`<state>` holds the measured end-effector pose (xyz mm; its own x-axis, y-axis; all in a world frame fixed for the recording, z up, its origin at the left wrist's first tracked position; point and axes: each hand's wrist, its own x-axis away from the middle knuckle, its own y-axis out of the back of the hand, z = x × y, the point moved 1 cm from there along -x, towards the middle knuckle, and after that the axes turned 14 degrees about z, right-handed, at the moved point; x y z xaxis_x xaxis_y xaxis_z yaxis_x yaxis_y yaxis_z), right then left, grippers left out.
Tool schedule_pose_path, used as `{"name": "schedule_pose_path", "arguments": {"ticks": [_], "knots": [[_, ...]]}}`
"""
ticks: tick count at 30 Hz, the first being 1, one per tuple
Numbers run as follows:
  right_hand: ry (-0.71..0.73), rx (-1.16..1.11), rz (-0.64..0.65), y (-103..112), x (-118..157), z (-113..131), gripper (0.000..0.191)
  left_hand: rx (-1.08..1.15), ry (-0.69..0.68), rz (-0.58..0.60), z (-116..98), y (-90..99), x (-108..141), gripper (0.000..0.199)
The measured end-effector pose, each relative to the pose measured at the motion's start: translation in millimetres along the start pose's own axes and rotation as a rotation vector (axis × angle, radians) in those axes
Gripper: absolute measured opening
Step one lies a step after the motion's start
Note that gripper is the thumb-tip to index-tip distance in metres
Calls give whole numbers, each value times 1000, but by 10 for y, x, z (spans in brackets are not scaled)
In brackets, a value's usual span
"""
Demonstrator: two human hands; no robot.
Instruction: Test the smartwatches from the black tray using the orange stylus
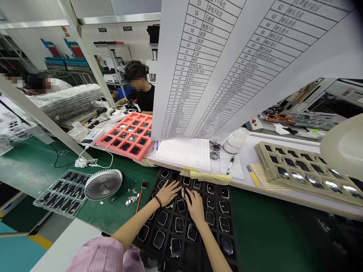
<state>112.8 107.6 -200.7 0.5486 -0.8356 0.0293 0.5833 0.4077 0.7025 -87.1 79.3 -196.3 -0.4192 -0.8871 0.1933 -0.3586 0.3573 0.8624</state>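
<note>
A black tray (pixel 181 249) of smartwatch bodies with glossy screens lies on the green mat (pixel 255 219) right below me. My left hand (pixel 168 192) rests on the tray's upper part with its fingers apart, a dark band on the wrist. My right hand (pixel 195 206) lies next to it, fingertips over a small silvery piece (pixel 183 193) between the hands. That piece is partly hidden, so I cannot tell if either hand grips it. Several watch bodies sit under and around both hands.
Left of the tray lie a black watch body (pixel 145 184), an orange-handled tool (pixel 138 201), small metal bits (pixel 131 199), a white fan (pixel 103 184) and a clear tray (pixel 62 192). Beyond stand a pink tray (pixel 126 138), a beige tray (pixel 306 173) and a hanging printed chart (pixel 221 64). A co-worker (pixel 138 88) sits behind.
</note>
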Motion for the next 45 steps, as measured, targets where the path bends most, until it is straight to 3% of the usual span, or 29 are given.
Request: {"name": "schedule_pose_path", "arguments": {"ticks": [4, 8, 13, 19, 27, 30, 34, 39, 45], "knots": [[-81, 109, 89, -31, -152, 146, 42, -28, 47, -25, -116, -59, -64, 49], [-152, 209, 159, -62, -304, 277, 30, -50, 123, -55, -206, 22, -9, 48], [-220, 250, 229, -29, -339, 340, 28, -66, 363, -101, -207, 168, 366, 43], [-311, 215, 322, -52, -447, 345, 39, -68, 562, 4, -95, 181, 765, 38], [-297, 5, 329, -76, -500, 245, 27, -74, 619, 62, -23, 220, 686, 29], [-228, -97, 285, -77, -479, 164, 25, -69, 570, 54, -26, 290, 676, 32], [-123, -202, 202, -122, -451, 76, 26, -56, 350, 65, -150, 370, 698, 44], [9, -236, 105, -173, -378, 63, 24, -37, 61, 193, -291, 331, 516, 55], [126, -201, 8, -129, -79, 62, 34, -15, -91, 305, -177, 312, 258, 45]]}}
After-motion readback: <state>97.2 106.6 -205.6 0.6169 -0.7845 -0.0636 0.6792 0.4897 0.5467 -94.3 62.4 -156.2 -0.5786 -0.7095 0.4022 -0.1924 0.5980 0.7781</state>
